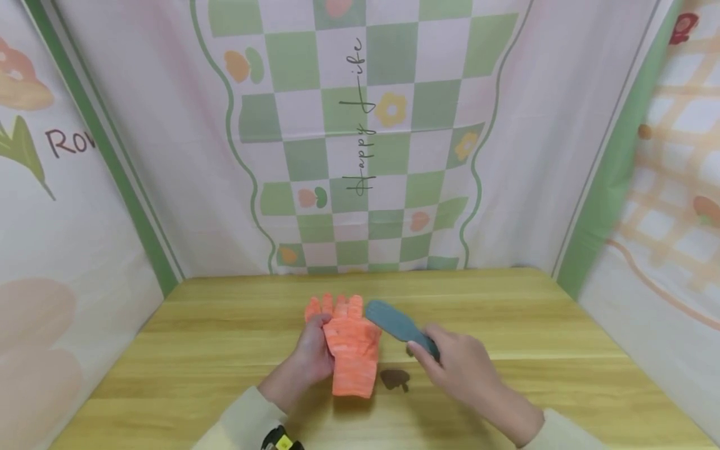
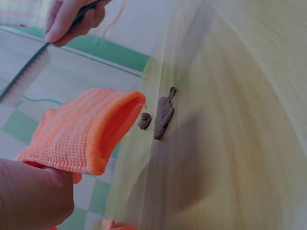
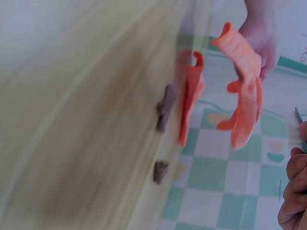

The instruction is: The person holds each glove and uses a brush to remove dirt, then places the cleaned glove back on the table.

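An orange knit glove (image 1: 354,350) is in my left hand (image 1: 316,347), raised off the table with its fingers pointing away. The thumb lies over the glove near its little-finger side; my other fingers are hidden beneath. Its cuff gapes in the left wrist view. My right hand (image 1: 464,365) grips the handle of a teal brush (image 1: 395,322). Pale bristles (image 2: 31,79) face down, apart from the glove as the left wrist view shows. On the table, a second orange glove (image 3: 190,96) lies in the right wrist view.
Two dark brown pieces lie on the wooden table (image 1: 225,350): a flat, lobed one (image 1: 395,379) and a small lump (image 2: 144,121). A checkered curtain (image 1: 365,144) hangs behind the table, with printed cloths at both sides.
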`<action>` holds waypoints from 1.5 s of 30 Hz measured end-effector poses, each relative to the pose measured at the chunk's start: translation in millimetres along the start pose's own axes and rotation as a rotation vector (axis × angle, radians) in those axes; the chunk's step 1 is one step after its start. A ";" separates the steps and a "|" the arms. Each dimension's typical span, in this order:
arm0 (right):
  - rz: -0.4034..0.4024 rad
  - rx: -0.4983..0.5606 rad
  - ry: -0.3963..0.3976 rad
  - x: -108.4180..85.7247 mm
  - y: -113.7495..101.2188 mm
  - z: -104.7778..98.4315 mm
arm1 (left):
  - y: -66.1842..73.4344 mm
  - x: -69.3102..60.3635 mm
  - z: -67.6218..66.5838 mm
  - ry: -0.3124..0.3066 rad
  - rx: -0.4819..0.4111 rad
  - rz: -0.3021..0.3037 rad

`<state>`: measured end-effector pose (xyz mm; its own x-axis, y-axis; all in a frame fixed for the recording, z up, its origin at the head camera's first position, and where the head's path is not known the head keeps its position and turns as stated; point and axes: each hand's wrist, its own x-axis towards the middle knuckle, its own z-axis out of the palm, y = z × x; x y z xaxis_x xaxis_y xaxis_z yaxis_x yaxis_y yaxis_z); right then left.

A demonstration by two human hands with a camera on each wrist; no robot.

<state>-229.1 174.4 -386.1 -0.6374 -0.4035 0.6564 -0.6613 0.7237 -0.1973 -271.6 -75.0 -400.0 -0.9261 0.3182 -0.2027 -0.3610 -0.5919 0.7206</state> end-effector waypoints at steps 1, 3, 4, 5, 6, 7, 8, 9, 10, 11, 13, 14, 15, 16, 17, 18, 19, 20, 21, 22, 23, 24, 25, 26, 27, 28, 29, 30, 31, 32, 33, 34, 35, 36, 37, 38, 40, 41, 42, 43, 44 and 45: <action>-0.012 0.015 0.005 2.4 -3.0 1.7 | -0.5 0.2 1.2 -0.008 -0.024 0.008; -0.024 0.048 0.000 5.9 -9.0 5.0 | -1.3 0.6 3.0 -0.024 -0.061 0.022; -0.021 0.065 -0.009 7.0 -11.8 6.7 | -1.7 0.8 3.7 -0.035 -0.077 0.027; -0.013 0.078 -0.022 7.4 -13.9 8.7 | -1.9 1.0 4.3 -0.045 -0.092 0.025; -0.004 0.090 -0.037 7.4 -15.5 10.9 | -2.1 1.0 4.7 -0.060 -0.114 0.009; 0.003 0.096 -0.050 7.1 -16.8 12.8 | -2.3 0.8 5.1 -0.078 -0.121 -0.009; 0.011 0.102 -0.064 6.4 -17.5 14.6 | -2.5 0.8 5.5 -0.095 -0.127 -0.022; 0.020 0.105 -0.076 5.4 -17.9 16.5 | -2.5 0.5 5.9 -0.116 -0.133 -0.032; 0.027 0.104 -0.087 4.5 -18.0 18.2 | -2.6 0.4 6.3 -0.130 -0.142 -0.043; 0.031 0.101 -0.095 3.3 -17.6 19.9 | -2.7 0.4 6.5 -0.141 -0.150 -0.049; 0.033 0.096 -0.106 1.2 -16.7 22.4 | -2.7 0.0 7.3 -0.149 -0.148 -0.046; 0.034 0.092 -0.111 0.2 -16.0 23.7 | -2.8 -0.1 7.5 -0.143 -0.143 -0.043; 0.033 0.086 -0.114 -0.6 -15.6 24.5 | -2.8 -0.3 7.8 -0.135 -0.131 -0.044; 0.031 0.082 -0.118 -1.3 -15.1 25.2 | -2.6 -0.7 8.2 -0.115 -0.110 -0.040; 0.028 0.077 -0.119 -2.0 -14.3 25.8 | -2.5 -1.1 8.5 -0.096 -0.092 -0.039; 0.027 0.070 -0.121 -2.7 -13.8 26.2 | -2.5 -1.5 8.7 -0.079 -0.076 -0.040; 0.023 0.062 -0.119 -3.3 -13.5 26.3 | -2.6 -2.1 8.8 -0.056 -0.055 -0.043; 0.016 0.054 -0.116 -3.7 -13.2 26.3 | -2.5 -2.8 9.0 -0.036 -0.038 -0.045; 0.010 0.047 -0.113 -4.3 -13.0 26.1 | -2.5 -3.5 9.2 -0.019 -0.016 -0.046; 0.008 0.043 -0.114 -5.0 -12.8 25.7 | -2.7 -3.8 9.0 -0.008 -0.007 -0.046; 0.002 0.032 -0.111 -5.6 -12.5 25.3 | -3.0 -4.0 8.8 -0.010 -0.003 -0.048; -0.006 0.026 -0.108 -6.3 -12.4 24.7 | -3.1 -4.2 8.6 -0.016 -0.006 -0.051; -0.010 0.019 -0.109 -6.9 -12.2 24.1 | -3.3 -4.2 8.3 -0.014 0.001 -0.050; -0.009 0.014 -0.114 -7.7 -12.1 23.4 | -3.2 -4.3 8.3 -0.025 -0.005 -0.047; -0.008 0.011 -0.120 -8.5 -11.8 22.6 | -3.3 -4.0 7.8 -0.030 -0.001 -0.046; -0.006 0.010 -0.128 -9.3 -11.6 21.8 | -3.6 -3.6 7.2 -0.036 -0.002 -0.044; -0.003 0.005 -0.135 -10.1 -11.4 20.9 | -3.7 -3.3 6.7 -0.043 0.007 -0.042; 0.001 0.006 -0.143 -10.9 -11.1 20.1 | -3.8 -3.3 6.3 -0.034 0.011 -0.046; 0.009 0.005 -0.153 -11.7 -10.9 19.3 | -4.0 -3.5 5.8 -0.029 0.037 -0.048; 0.014 0.006 -0.158 -12.5 -10.8 18.3 | -4.2 -3.4 5.4 -0.032 0.052 -0.048; 0.019 0.004 -0.163 -13.3 -10.6 17.4 | -4.6 -3.2 4.8 -0.029 0.077 -0.050; 0.026 0.004 -0.168 -14.2 -10.5 16.5 | -4.8 -3.2 4.5 -0.032 0.095 -0.051; 0.032 0.001 -0.171 -14.8 -10.4 15.7 | -4.8 -3.2 4.4 -0.033 0.107 -0.052; 0.035 -0.002 -0.171 -15.6 -10.1 15.1 | -4.8 -3.0 4.3 -0.033 0.118 -0.053; 0.043 -0.004 -0.177 -16.2 -10.1 14.1 | -4.7 -2.7 4.4 -0.041 0.124 -0.050; 0.045 -0.011 -0.177 -17.2 -9.5 13.5 | -4.4 -2.5 4.3 -0.038 0.122 -0.049; 0.052 -0.017 -0.181 -18.9 -8.2 11.9 | -3.6 -2.5 4.3 -0.031 0.127 -0.052; 0.058 -0.015 -0.189 -19.8 -7.4 11.1 | -3.0 -2.4 4.1 -0.020 0.126 -0.053; 0.065 -0.011 -0.197 -20.6 -6.5 10.2 | -2.6 -2.6 4.1 -0.013 0.126 -0.055; 0.075 -0.005 -0.206 -21.3 -5.6 9.2 | -2.1 -2.8 3.9 -0.006 0.126 -0.056; 0.081 0.000 -0.209 -22.1 -4.6 8.3 | -1.7 -3.0 3.5 0.003 0.129 -0.057; 0.089 0.008 -0.216 -22.7 -4.0 7.2 | -1.7 -3.0 3.1 0.001 0.130 -0.057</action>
<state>-214.9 176.7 -405.5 -0.7629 -0.4493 0.4649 -0.6009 0.7580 -0.2535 -267.8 -72.7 -398.5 -0.9047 0.3474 -0.2465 -0.3958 -0.4717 0.7880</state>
